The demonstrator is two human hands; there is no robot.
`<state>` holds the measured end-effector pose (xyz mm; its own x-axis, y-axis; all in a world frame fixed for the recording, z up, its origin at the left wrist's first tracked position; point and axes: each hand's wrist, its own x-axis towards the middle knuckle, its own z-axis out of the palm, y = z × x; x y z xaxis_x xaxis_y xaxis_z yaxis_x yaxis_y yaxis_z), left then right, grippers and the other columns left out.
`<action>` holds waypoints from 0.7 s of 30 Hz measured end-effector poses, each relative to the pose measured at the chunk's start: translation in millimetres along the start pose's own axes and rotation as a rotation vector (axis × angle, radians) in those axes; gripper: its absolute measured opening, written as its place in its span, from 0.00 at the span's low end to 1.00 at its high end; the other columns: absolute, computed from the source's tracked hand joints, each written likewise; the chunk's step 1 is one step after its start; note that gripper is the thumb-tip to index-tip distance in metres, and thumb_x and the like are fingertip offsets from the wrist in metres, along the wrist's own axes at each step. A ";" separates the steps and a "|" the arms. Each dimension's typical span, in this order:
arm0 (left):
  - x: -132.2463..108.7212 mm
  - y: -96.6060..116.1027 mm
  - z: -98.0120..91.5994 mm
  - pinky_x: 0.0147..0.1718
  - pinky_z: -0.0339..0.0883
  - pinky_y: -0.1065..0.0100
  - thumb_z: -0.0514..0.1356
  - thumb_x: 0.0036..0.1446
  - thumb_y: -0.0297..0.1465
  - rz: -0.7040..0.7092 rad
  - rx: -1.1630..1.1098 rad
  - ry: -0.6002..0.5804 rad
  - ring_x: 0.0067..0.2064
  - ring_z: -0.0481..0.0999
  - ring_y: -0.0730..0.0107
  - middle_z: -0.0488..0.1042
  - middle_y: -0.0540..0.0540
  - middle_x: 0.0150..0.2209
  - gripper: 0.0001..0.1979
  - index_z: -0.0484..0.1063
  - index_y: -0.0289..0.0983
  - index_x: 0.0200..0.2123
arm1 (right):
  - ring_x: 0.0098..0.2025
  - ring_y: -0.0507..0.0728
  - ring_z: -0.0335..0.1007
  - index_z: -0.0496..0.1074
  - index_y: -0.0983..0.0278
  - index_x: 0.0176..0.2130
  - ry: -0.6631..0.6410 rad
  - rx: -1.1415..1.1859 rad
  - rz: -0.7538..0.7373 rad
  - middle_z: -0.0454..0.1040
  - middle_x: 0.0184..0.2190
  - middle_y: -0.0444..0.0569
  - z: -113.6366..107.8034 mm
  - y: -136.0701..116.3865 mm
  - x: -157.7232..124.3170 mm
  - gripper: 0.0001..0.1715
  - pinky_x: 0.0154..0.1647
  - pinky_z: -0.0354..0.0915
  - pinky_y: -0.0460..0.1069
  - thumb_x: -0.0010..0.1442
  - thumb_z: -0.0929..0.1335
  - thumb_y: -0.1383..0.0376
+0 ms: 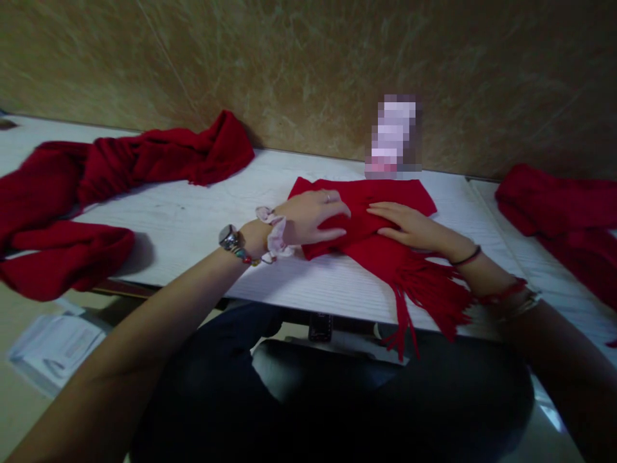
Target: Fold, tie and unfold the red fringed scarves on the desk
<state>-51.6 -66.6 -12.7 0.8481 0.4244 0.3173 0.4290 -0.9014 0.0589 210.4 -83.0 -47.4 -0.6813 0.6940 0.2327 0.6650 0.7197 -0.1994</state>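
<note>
A red fringed scarf (366, 252) lies folded on the white table in front of me, its tassels hanging over the near edge at the right. Flat on the left part of the scarf rests my left hand (308, 218), fingers apart and a ring on one of them. My right hand (409, 226) lies on the scarf's right part with its fingers stretched out. Neither hand grips the cloth. The two sets of fingertips point toward each other, a small gap between them.
Crumpled red cloth (159, 157) covers the table's left side, partly over the front edge. More red cloth (554, 206) lies at the right. A blurred-out pinkish item (393, 135) leans by the wall (308, 77). Below left is a white package (58, 347).
</note>
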 end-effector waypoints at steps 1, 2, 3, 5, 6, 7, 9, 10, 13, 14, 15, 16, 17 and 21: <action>-0.1 7.4 0.8 0.41 0.60 0.67 0.57 0.55 0.37 0.099 0.003 -0.073 0.43 0.67 0.65 0.67 0.43 0.43 0.15 0.69 0.37 0.44 | 0.59 0.61 0.56 0.61 0.67 0.57 -0.019 -0.003 0.010 0.62 0.57 0.58 -0.4 5.1 -1.4 0.28 0.59 0.54 0.62 0.61 0.58 0.57; 0.2 13.4 2.8 0.40 0.59 0.67 0.58 0.54 0.38 0.173 0.025 -0.125 0.44 0.67 0.65 0.68 0.43 0.44 0.16 0.69 0.37 0.45 | 0.60 0.61 0.55 0.61 0.66 0.57 -0.039 -0.004 0.015 0.61 0.58 0.57 -1.1 8.6 -2.5 0.28 0.59 0.54 0.62 0.62 0.58 0.57; 0.8 18.0 5.4 0.40 0.59 0.67 0.60 0.53 0.37 0.222 0.062 -0.152 0.45 0.67 0.64 0.68 0.43 0.46 0.18 0.68 0.38 0.46 | 0.60 0.61 0.54 0.61 0.66 0.58 -0.057 -0.003 0.016 0.61 0.58 0.56 -2.0 10.7 -3.4 0.28 0.60 0.53 0.62 0.62 0.58 0.57; 3.2 23.8 11.4 0.38 0.58 0.67 0.61 0.52 0.34 0.264 0.153 -0.171 0.47 0.66 0.62 0.67 0.42 0.49 0.19 0.67 0.39 0.48 | 0.61 0.60 0.53 0.60 0.65 0.58 -0.084 -0.002 0.018 0.61 0.58 0.54 -4.3 11.2 -4.6 0.28 0.61 0.51 0.61 0.62 0.57 0.58; 4.9 25.4 14.2 0.37 0.57 0.67 0.60 0.53 0.32 0.271 0.196 -0.174 0.48 0.66 0.62 0.67 0.43 0.50 0.18 0.67 0.39 0.48 | 0.61 0.59 0.52 0.60 0.64 0.58 -0.086 -0.004 0.020 0.60 0.59 0.54 -5.7 10.6 -5.0 0.27 0.61 0.51 0.60 0.62 0.57 0.58; 6.8 26.5 16.7 0.37 0.57 0.67 0.58 0.55 0.31 0.271 0.236 -0.175 0.49 0.66 0.63 0.67 0.43 0.51 0.16 0.68 0.40 0.48 | 0.62 0.59 0.52 0.60 0.63 0.58 -0.080 -0.008 0.024 0.60 0.59 0.52 -7.2 10.1 -5.3 0.27 0.61 0.51 0.60 0.62 0.57 0.57; 10.5 28.0 21.1 0.36 0.56 0.67 0.54 0.58 0.28 0.259 0.307 -0.160 0.49 0.66 0.64 0.67 0.44 0.52 0.13 0.69 0.40 0.47 | 0.62 0.58 0.50 0.59 0.60 0.59 -0.039 -0.035 0.043 0.59 0.60 0.50 -10.0 11.7 -6.3 0.28 0.61 0.50 0.60 0.62 0.57 0.56; 12.2 28.6 23.3 0.36 0.56 0.67 0.53 0.59 0.27 0.255 0.333 -0.143 0.49 0.66 0.64 0.67 0.44 0.52 0.13 0.69 0.40 0.46 | 0.63 0.59 0.49 0.58 0.60 0.59 -0.010 -0.061 0.066 0.57 0.60 0.50 -10.8 14.2 -7.1 0.28 0.61 0.50 0.61 0.62 0.56 0.55; 16.0 30.5 31.1 0.35 0.57 0.65 0.51 0.60 0.26 0.246 0.358 -0.065 0.47 0.67 0.64 0.69 0.43 0.50 0.12 0.71 0.38 0.44 | 0.64 0.63 0.45 0.53 0.59 0.62 0.059 -0.182 0.193 0.52 0.63 0.52 -8.9 27.4 -10.4 0.31 0.59 0.48 0.67 0.63 0.53 0.52; 16.9 31.1 33.9 0.34 0.57 0.65 0.51 0.61 0.26 0.242 0.356 -0.040 0.47 0.68 0.64 0.69 0.43 0.50 0.12 0.72 0.38 0.43 | 0.64 0.65 0.44 0.52 0.59 0.62 0.064 -0.221 0.244 0.51 0.63 0.52 -6.7 32.4 -11.7 0.32 0.57 0.48 0.69 0.63 0.53 0.52; 17.6 31.6 36.5 0.35 0.57 0.65 0.50 0.61 0.25 0.241 0.351 -0.018 0.47 0.68 0.64 0.70 0.42 0.50 0.12 0.72 0.37 0.42 | 0.64 0.67 0.44 0.51 0.60 0.62 0.057 -0.251 0.288 0.50 0.63 0.53 -4.2 37.0 -12.9 0.32 0.56 0.49 0.70 0.62 0.52 0.51; 18.1 31.8 38.6 0.35 0.57 0.65 0.50 0.61 0.25 0.238 0.344 -0.001 0.47 0.68 0.64 0.70 0.42 0.49 0.12 0.73 0.36 0.41 | 0.63 0.68 0.44 0.50 0.60 0.63 0.043 -0.272 0.320 0.49 0.63 0.53 -1.4 40.7 -13.9 0.33 0.55 0.49 0.70 0.62 0.52 0.51; 18.4 31.9 40.0 0.36 0.58 0.64 0.50 0.61 0.24 0.239 0.333 0.012 0.48 0.68 0.64 0.70 0.43 0.49 0.12 0.73 0.36 0.39 | 0.63 0.69 0.44 0.50 0.60 0.63 0.027 -0.283 0.340 0.50 0.63 0.54 1.1 43.5 -14.7 0.33 0.54 0.50 0.70 0.63 0.52 0.51; 14.0 27.1 36.4 0.43 0.58 0.63 0.53 0.58 0.26 0.300 0.219 -0.025 0.52 0.66 0.63 0.70 0.43 0.51 0.10 0.74 0.35 0.37 | 0.63 0.68 0.46 0.50 0.59 0.63 0.005 -0.293 0.366 0.51 0.63 0.53 6.5 47.4 -15.6 0.32 0.55 0.50 0.69 0.63 0.50 0.53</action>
<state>-16.7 -81.9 -41.0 0.9523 0.1489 0.2665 0.2147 -0.9473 -0.2379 250.5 -59.6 -66.6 -0.3845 0.9008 0.2017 0.9203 0.3911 0.0078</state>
